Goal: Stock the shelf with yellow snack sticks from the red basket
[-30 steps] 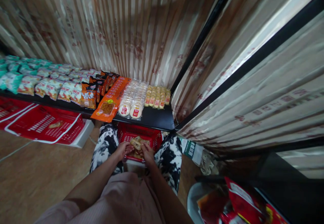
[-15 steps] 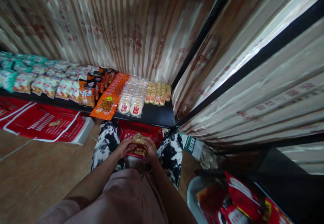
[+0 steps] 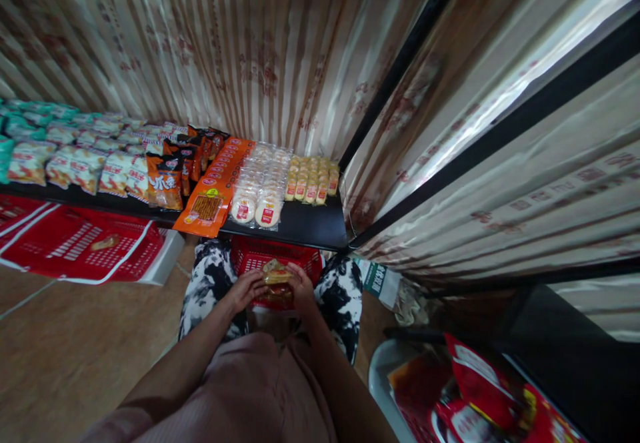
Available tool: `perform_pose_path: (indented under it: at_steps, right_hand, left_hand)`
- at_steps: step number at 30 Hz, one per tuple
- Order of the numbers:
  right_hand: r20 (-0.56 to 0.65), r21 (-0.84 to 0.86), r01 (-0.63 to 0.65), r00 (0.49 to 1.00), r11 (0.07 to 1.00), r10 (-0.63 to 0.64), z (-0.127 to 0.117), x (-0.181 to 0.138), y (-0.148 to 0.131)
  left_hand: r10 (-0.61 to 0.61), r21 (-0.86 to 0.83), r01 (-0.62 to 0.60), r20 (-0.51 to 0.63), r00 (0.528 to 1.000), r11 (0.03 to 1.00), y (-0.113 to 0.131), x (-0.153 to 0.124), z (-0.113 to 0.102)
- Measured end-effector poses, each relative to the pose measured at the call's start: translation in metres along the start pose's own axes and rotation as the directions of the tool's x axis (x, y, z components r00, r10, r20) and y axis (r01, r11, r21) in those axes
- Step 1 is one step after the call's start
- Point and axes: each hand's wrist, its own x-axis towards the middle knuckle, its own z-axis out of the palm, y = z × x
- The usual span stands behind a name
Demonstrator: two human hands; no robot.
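Between my knees, my left hand (image 3: 249, 289) and my right hand (image 3: 301, 285) hold a small yellowish wrapped snack packet (image 3: 278, 275) from either side. The fingers of both hands are closed on its ends. The packet lies crosswise above a red plastic basket (image 3: 309, 256) with slotted walls, which stands under the shelf edge. More packets of a like colour (image 3: 281, 294) show just below the held one, dim and partly hidden by my hands. The print on the held packet is too small to read.
A black shelf (image 3: 313, 226) carries round white crackers in clear wrap (image 3: 256, 183), small yellow packets (image 3: 311, 179), an orange pouch (image 3: 207, 206) and several bagged snacks (image 3: 117, 169). Another red basket (image 3: 85, 236) stands left. At right are a black frame bar (image 3: 400, 219) and a tub (image 3: 383, 376) with red packages.
The held packet has turned a little and now lies flatter and more crosswise between my hands. My fingers have shifted slightly on it. The view has moved a little.
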Motion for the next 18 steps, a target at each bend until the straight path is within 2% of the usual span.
perform_pose_path:
  at_steps: [5,9,11,14,18]
  right_hand:
    - [0.057,-0.055,0.049,0.997,0.997,-0.046,0.004,-0.001,-0.005]
    - [0.045,-0.222,0.157,0.987,0.962,-0.151,0.005,-0.001,-0.006]
    - [0.062,-0.363,0.261,0.965,0.894,-0.256,0.003,-0.002,-0.006]
    - [0.127,-0.542,0.409,0.904,0.734,-0.409,-0.001,-0.004,-0.006]
    - [0.165,-0.633,0.53,0.805,0.565,-0.57,-0.005,-0.008,-0.003]
  left_hand:
    - [0.0,-0.044,0.001,0.015,1.0,0.999,0.001,0.004,-0.001]
    - [-0.004,-0.066,0.002,-0.024,1.0,0.998,0.001,0.008,-0.002]
    - [-0.005,-0.08,0.003,-0.023,1.0,0.997,0.002,0.009,-0.001]
    - [0.009,-0.103,-0.008,0.012,1.0,0.995,0.005,0.008,0.002]
    - [0.035,-0.111,-0.027,0.076,0.996,0.993,0.013,0.001,0.011]
